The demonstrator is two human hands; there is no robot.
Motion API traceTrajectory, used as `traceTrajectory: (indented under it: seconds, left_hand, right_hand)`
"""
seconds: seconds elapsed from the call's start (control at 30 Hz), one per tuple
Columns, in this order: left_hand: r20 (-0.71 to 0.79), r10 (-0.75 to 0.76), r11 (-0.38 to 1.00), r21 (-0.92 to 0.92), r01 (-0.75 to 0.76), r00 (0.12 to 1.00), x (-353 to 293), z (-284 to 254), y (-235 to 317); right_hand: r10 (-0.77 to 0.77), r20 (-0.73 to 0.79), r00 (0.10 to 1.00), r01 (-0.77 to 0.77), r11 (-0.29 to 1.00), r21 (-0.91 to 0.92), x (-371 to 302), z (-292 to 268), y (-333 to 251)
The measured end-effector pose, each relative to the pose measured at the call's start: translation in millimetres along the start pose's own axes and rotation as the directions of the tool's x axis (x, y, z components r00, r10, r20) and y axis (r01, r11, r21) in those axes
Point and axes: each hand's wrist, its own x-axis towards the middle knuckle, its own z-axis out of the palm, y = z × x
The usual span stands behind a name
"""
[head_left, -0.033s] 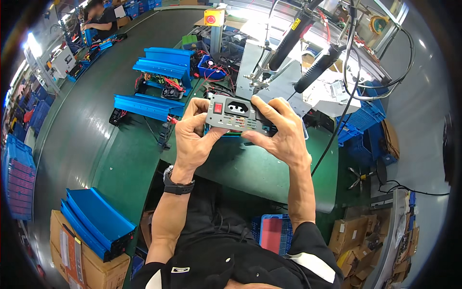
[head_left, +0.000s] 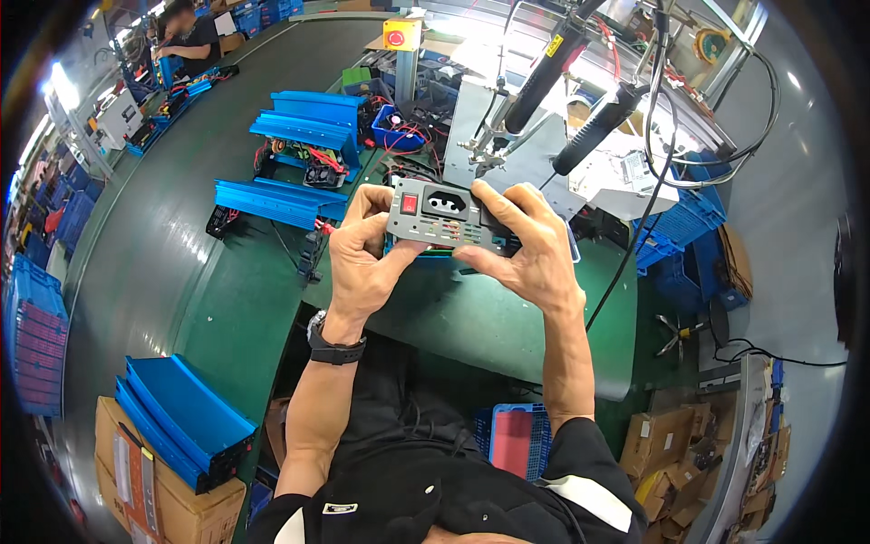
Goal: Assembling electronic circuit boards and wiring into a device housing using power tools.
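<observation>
Between both my hands is a grey power inverter end panel [head_left: 441,229], its face toward me. It carries a red rocker switch [head_left: 409,204], a black socket [head_left: 445,204] and a row of vent slots. My left hand [head_left: 367,258] grips its left end, thumb along the lower edge. At the right end my right hand [head_left: 530,240] has fingers over the top and thumb at the lower edge. Whatever lies behind the panel is mostly hidden; a bit of blue and green shows beneath it.
Blue metal housings [head_left: 281,199] with wires lie on the belt at left. More blue housings [head_left: 186,417] rest on a cardboard box [head_left: 172,494]. Hanging screwdrivers [head_left: 544,82] and cables are close above right. An emergency stop box [head_left: 402,34] stands behind. A person [head_left: 188,41] works far left.
</observation>
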Motion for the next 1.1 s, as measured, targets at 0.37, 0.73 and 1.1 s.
traceTrajectory:
  seconds: [0.37,0.73,1.1]
  left_hand:
    - [-0.121,0.120,0.989,-0.068,-0.129,0.985,-10.1,7.7,-9.4]
    - [-0.134,0.229,0.973,0.007,-0.230,0.964,-9.3,13.2,-15.7]
    - [0.046,0.432,0.856,0.291,-0.426,0.901,-10.4,23.1,-26.3]
  right_hand:
    - [-0.031,-0.039,0.999,0.035,0.994,0.101,0.7,4.0,8.5]
    - [-0.062,0.032,0.998,0.060,0.997,0.050,3.5,-2.4,15.6]
    - [0.044,0.152,0.987,-0.081,0.967,0.243,2.1,-7.4,38.3]
